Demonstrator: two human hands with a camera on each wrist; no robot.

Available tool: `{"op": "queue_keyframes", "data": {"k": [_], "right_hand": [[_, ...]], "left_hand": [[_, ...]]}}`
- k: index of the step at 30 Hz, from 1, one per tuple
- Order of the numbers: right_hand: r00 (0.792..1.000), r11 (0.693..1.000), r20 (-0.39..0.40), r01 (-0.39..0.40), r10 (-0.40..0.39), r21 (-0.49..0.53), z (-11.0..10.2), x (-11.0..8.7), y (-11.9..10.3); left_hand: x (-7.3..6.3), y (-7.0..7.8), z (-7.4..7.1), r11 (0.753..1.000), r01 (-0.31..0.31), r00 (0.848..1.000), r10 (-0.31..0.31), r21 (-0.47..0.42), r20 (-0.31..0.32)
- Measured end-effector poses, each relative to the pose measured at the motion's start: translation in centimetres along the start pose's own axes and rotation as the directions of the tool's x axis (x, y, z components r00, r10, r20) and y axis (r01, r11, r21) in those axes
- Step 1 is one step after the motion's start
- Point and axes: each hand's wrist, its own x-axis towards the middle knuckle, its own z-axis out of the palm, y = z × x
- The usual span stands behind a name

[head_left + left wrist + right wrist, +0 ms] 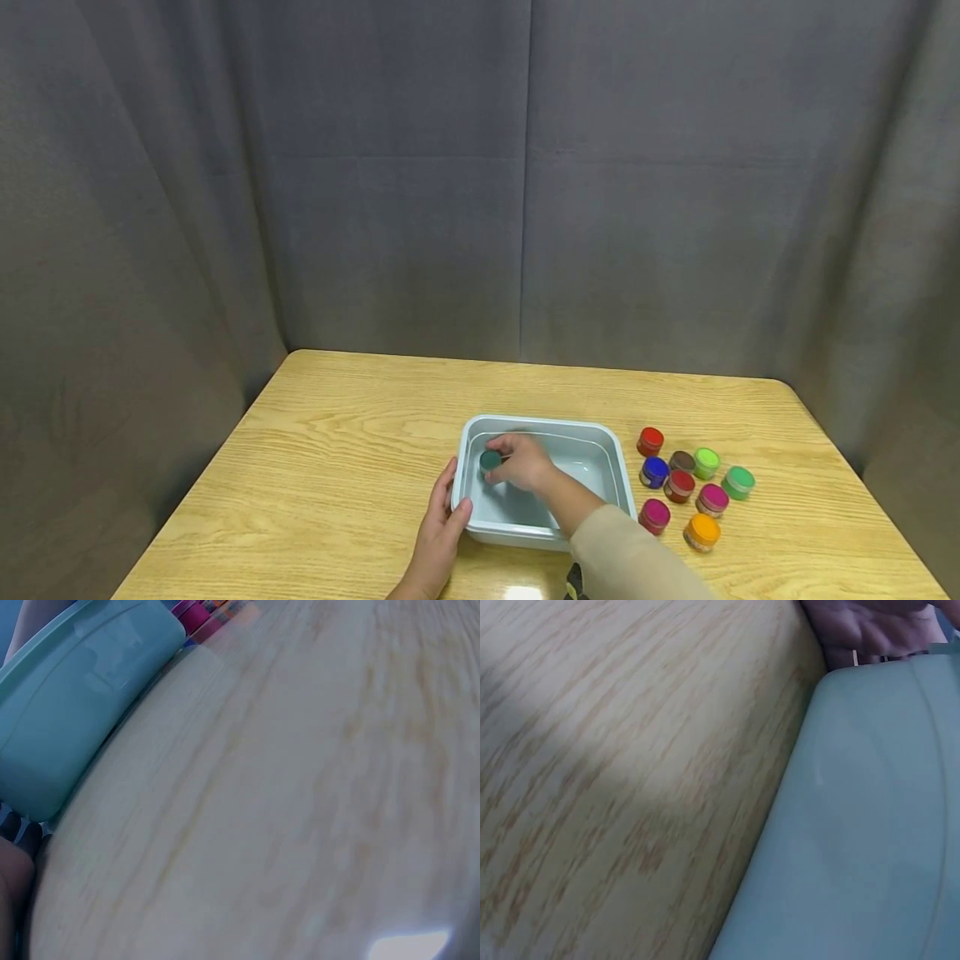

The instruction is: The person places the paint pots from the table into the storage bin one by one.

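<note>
A pale blue-grey plastic tray [517, 531] sits on the wooden table. At its left side my left hand [437, 529] holds the wall, thumb by the front left corner and fingers along the outside. Reaching in from the right, my right hand [525, 463] pinches a small jar with a dark green lid [491, 460] between thumb and fingers. The jar is upright inside the tray near its left wall; whether it touches the bottom I cannot tell. The tray's outer wall fills part of the left wrist view [82, 712] and of the right wrist view [855, 817].
Right of the tray stands a loose group of several small jars with coloured lids, among them a red jar [650, 441], a blue jar [654, 472], an orange jar [702, 531] and a green jar [738, 482]. Grey curtains [405, 183] hang behind and beside the table [315, 483].
</note>
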Motion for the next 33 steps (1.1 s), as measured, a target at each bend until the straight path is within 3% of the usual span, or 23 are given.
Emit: {"op": "queue_keyframes", "data": {"k": [9,16,24,33], "right_hand": [[1.000,0.998,0.011,-0.021,0.022,-0.065,0.0,-0.1,-0.4],[0.999,0.999,0.036,-0.037,0.038,-0.028,-0.3,-0.3,-0.3],[0.998,0.998,0.029,-0.055,0.054,0.012,-2.2,-1.1,0.4],[1.000,0.995,-0.020,0.013,-0.011,0.104,-4.9,-2.3,1.4]], "left_hand": [[0.0,-0.1,0.0,0.999,0.004,1.000,-0.004,0.043,-0.017],[0.0,0.1,0.0,0.998,0.004,1.000,-0.004,0.059,0.000],[0.0,0.0,0.2,0.999,0.011,0.999,-0.010,0.044,-0.035],[0.0,-0.1,0.3,0.997,0.014,0.997,-0.008,0.079,-0.077]]}}
